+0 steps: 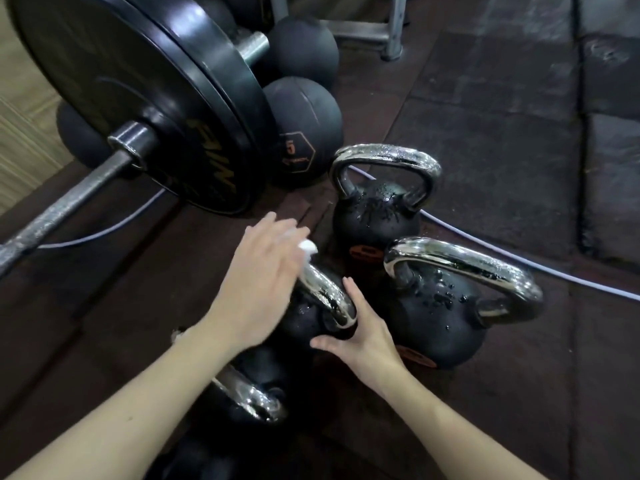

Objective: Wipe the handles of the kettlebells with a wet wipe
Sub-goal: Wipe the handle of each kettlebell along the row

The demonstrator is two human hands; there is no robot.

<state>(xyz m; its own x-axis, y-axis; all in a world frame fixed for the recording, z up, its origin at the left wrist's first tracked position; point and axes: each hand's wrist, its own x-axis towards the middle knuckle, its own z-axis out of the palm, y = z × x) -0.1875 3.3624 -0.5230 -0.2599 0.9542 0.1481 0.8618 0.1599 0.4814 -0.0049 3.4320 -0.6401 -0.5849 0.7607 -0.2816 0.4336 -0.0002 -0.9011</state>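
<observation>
On the gym floor, left hand [258, 275] presses a white wipe [307, 247] onto a kettlebell handle [325, 296], fingers blurred, grip unclear; right hand [360, 336] half-open, steadying that kettlebell.

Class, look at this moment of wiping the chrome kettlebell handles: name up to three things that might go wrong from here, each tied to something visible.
1. The chrome handle under the white wet wipe is beaded with water; the left hand may slip off it.
2. The right hand braces that black kettlebell's body, close beside the larger black kettlebell; fingers might get pinched if either shifts.
3. A pale cable runs along the dark rubber floor behind the kettlebells, so wiping drips could reach it.
</observation>
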